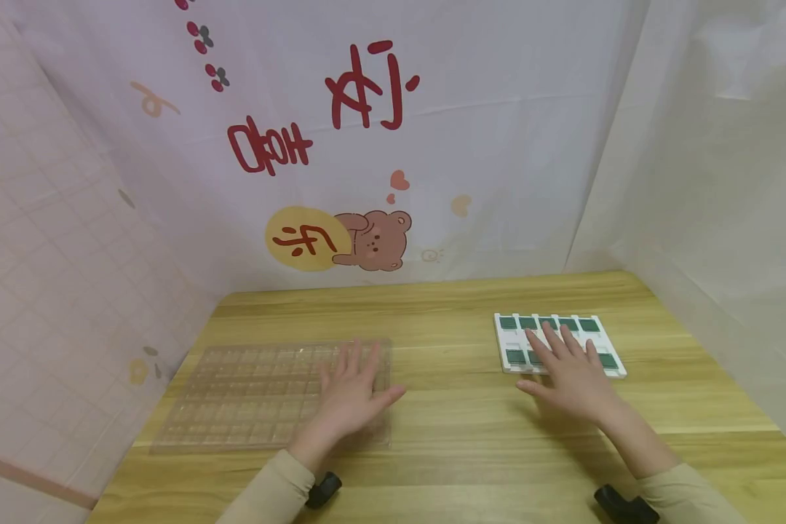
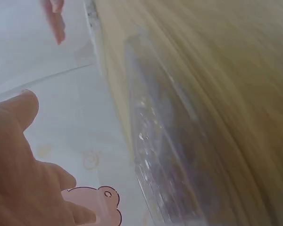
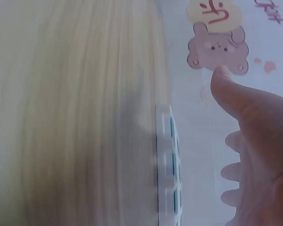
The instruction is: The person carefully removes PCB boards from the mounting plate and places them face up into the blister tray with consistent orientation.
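Observation:
A clear plastic tray with rows of small compartments (image 1: 249, 397) lies on the left of the table; its edge also shows in the left wrist view (image 2: 162, 150). Over its right end the left hand (image 1: 350, 397) is held with fingers spread, gripping nothing. At the right lies a white holder with green pieces in two rows (image 1: 512, 340), seen edge-on in the right wrist view (image 3: 167, 174). The right hand (image 1: 576, 382) hovers above its near side, fingers spread and holding nothing. Part of the holder is hidden behind those fingers.
The wooden table (image 1: 452, 437) has a white curtain (image 1: 498, 145) with red characters and a bear print behind it. More pale cloth hangs at the left and right. A black device (image 1: 324, 490) is on the left wrist, another (image 1: 625, 506) on the right.

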Demonstrator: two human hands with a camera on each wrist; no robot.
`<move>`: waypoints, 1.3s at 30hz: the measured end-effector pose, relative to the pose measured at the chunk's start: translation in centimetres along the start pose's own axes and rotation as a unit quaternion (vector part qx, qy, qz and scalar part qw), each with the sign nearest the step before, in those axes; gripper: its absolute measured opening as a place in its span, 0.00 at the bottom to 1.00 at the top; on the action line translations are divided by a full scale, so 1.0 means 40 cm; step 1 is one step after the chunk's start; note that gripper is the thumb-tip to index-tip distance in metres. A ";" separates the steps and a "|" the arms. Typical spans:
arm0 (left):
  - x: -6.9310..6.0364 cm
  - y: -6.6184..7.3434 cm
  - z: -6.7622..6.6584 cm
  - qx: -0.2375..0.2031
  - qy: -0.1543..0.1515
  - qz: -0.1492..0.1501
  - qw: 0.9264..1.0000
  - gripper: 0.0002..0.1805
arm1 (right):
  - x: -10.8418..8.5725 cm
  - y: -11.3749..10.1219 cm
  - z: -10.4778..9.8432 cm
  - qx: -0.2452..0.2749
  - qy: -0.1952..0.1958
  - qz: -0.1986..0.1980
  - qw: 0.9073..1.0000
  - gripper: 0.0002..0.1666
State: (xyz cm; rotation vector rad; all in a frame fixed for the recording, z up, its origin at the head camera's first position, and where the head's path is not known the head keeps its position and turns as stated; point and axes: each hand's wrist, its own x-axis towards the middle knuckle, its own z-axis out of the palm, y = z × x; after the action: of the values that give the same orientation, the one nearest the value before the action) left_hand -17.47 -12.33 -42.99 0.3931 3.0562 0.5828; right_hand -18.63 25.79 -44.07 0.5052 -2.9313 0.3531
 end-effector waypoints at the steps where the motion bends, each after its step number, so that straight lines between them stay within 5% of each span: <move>1: 0.003 0.005 0.001 -0.006 0.005 0.003 1.000 0.50 | -0.001 0.007 -0.001 0.002 -0.001 0.004 1.000 0.55; 28: 0.094 0.132 0.045 -0.128 0.019 0.040 0.991 0.50 | 0.013 0.201 -0.041 0.054 0.046 0.059 0.996 0.49; 39: 0.132 0.198 0.061 -0.139 0.044 0.043 0.988 0.44 | 0.019 0.251 -0.073 0.065 0.008 0.109 0.992 0.48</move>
State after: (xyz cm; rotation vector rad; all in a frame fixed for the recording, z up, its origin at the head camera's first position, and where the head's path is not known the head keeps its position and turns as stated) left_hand -20.54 -3.04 -42.18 0.5039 2.9867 1.0395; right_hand -22.50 35.50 -43.19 0.1936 -2.9674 0.5740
